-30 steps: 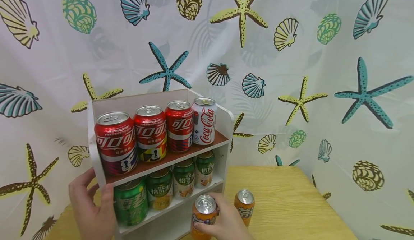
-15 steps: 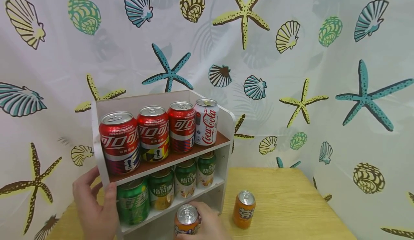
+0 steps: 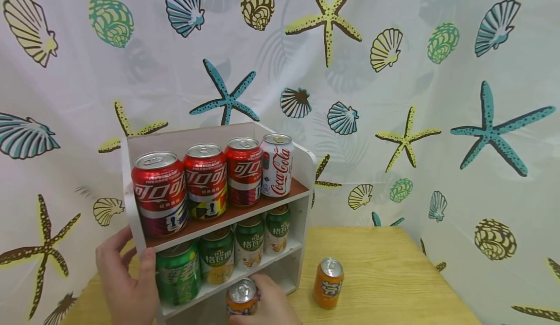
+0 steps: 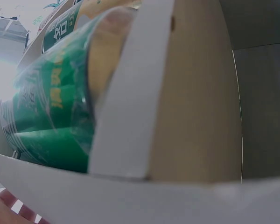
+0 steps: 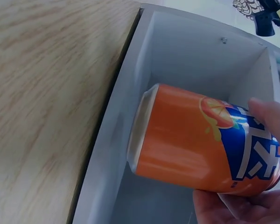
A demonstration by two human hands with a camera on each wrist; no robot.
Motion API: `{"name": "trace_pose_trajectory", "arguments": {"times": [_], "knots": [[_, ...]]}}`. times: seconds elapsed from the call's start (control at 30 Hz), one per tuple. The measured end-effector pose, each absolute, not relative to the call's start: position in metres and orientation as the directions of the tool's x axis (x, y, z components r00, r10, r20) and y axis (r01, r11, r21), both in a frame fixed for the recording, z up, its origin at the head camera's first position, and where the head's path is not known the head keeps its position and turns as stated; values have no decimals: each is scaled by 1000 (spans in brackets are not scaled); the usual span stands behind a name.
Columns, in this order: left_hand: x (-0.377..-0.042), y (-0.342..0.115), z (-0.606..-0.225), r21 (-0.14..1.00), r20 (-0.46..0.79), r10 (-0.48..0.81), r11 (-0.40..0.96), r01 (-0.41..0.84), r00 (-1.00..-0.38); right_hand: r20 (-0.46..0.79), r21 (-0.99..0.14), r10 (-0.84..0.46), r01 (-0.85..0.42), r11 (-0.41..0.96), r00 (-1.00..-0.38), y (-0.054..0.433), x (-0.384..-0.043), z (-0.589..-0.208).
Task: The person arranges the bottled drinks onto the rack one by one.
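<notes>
My right hand [image 3: 272, 301] grips an orange soda can [image 3: 242, 292] by its upper part, at the lowest compartment of a small white shelf [image 3: 305, 165]. In the right wrist view, the orange can [image 5: 191, 142] is at the mouth of that compartment, its base near the bottom board; whether it touches is unclear. Round the shelf's left side panel my left hand [image 3: 128, 279] holds on, thumb at the front edge and fingers behind. A second orange can [image 3: 329, 283] stands upright on the table to the right of the shelf.
Red cola cans [image 3: 205, 181] and a white cola can [image 3: 277, 165] fill the top shelf. Several green cans [image 3: 217, 256] stand on the middle one. A wooden table [image 3: 376, 266] lies underneath, with a shell-patterned curtain [image 3: 358, 86] behind.
My right hand has carried the orange can leftward and away from the second can, to the lowest compartment. The left hand keeps its hold on the shelf's side.
</notes>
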State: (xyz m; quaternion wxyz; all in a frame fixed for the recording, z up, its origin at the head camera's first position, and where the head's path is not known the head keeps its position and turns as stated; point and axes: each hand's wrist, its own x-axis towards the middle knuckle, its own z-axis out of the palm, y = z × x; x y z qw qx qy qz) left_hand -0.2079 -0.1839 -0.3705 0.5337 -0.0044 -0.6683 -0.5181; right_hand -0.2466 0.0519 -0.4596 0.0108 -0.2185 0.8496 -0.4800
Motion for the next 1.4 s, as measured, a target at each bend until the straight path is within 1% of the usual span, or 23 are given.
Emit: {"name": "trace_pose_trajectory", "arguments": {"times": [0.1, 0.33, 0.57, 0.77, 0.93, 1.07, 1.2, 1.33, 1.4], "knots": [[-208, -184, -371, 685, 719, -547, 457, 567, -428, 181, -822, -387, -355, 446, -904, 48, -250, -463], [-204, -183, -369, 709, 701, -551, 469, 527, -452, 164, -837, -404, -344, 427, -900, 42, -256, -470], [-207, -185, -370, 697, 712, -546, 473, 539, -442, 106, -863, -395, -282, 420, -912, 37, -261, -473], [-205, -183, -369, 725, 684, -562, 460, 512, -464, 111, -838, -413, -308, 449, -904, 36, -264, -474], [-203, -182, -369, 739, 671, -571, 461, 491, -473, 112, -837, -440, -323, 442, -891, 33, -266, -474], [-203, -182, -368, 742, 668, -576, 458, 490, -471, 67, -856, -450, -283, 433, -891, 27, -268, -474], [-202, -180, -365, 761, 646, -589, 446, 470, -486, 20, -852, -443, -247, 461, -896, 17, -268, -477], [-201, -179, -364, 775, 629, -598, 436, 457, -496, 18, -841, -456, -260, 475, -890, 8, -266, -478], [-201, -178, -364, 773, 631, -596, 434, 462, -496, 40, -841, -477, -287, 459, -878, 4, -265, -478]]}}
